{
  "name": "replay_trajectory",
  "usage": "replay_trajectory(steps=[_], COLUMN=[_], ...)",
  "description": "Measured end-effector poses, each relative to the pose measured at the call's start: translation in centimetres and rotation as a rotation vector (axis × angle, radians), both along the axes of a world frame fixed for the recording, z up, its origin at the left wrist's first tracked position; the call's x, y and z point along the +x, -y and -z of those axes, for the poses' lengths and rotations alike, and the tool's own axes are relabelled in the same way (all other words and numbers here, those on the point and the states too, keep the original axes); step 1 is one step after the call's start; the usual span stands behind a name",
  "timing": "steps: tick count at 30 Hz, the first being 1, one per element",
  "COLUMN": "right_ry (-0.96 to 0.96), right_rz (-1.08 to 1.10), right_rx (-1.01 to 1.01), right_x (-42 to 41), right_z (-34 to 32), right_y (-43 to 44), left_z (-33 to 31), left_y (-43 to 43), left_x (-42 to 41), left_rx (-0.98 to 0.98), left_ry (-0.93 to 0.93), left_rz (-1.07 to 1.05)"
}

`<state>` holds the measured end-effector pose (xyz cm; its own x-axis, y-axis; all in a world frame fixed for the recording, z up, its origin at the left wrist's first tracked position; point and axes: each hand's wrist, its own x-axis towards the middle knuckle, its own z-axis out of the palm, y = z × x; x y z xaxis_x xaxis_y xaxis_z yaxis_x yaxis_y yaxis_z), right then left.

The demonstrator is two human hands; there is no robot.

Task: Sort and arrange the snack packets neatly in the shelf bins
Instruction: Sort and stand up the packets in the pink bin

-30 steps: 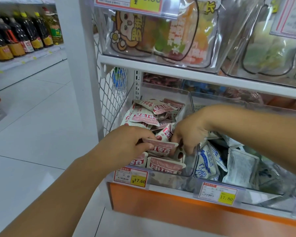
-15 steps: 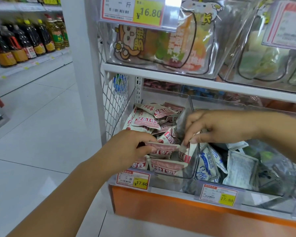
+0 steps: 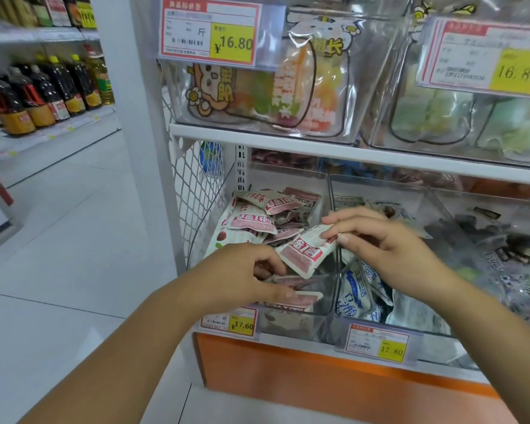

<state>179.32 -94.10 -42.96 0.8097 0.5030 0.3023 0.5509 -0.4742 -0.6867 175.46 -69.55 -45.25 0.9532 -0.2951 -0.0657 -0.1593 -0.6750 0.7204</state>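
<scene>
A clear plastic bin (image 3: 331,298) on the lower shelf holds several pink-and-white snack packets (image 3: 251,221). My right hand (image 3: 389,249) pinches one pink-and-white packet (image 3: 303,252) by its top corner and holds it tilted above the bin's front right part. My left hand (image 3: 242,276) reaches into the front of the same bin, fingers curled round pink packets (image 3: 300,299) lying there. The neighbouring bin to the right holds blue-and-white packets (image 3: 357,292).
A third clear bin (image 3: 502,240) further right holds dark and mixed packets. Price tags (image 3: 228,321) hang on the shelf front. An upper shelf (image 3: 318,148) carries large clear bins of colourful snacks. White mesh panel (image 3: 196,191) closes the left side. Oil bottles (image 3: 43,93) stand across the aisle.
My right hand has lifted a pink packet up out of the front of the bin and tilted it. My left hand stays at the front packets. The view has dropped slightly.
</scene>
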Motion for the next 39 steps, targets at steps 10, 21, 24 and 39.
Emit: replay_trajectory(steps=[10, 21, 24, 39], right_ry=[-0.122, -0.122, -0.236, -0.249], right_rz=[0.096, 0.121, 0.005, 0.126], right_rx=[0.243, 0.006, 0.137, 0.405], right_x=[-0.2, 0.9, 0.8, 1.7], right_z=[-0.2, 0.3, -0.2, 0.2], right_y=[-3.0, -4.2, -4.2, -4.6], left_z=[-0.5, -0.3, 0.3, 0.3], left_y=[1.2, 0.1, 0.5, 0.6], left_x=[0.6, 1.4, 1.7, 2.2], left_rx=[-0.501, -0.406, -0.438, -0.464], left_ry=[0.151, 0.043, 0.132, 0.014], left_rz=[-0.287, -0.257, -0.279, -0.158])
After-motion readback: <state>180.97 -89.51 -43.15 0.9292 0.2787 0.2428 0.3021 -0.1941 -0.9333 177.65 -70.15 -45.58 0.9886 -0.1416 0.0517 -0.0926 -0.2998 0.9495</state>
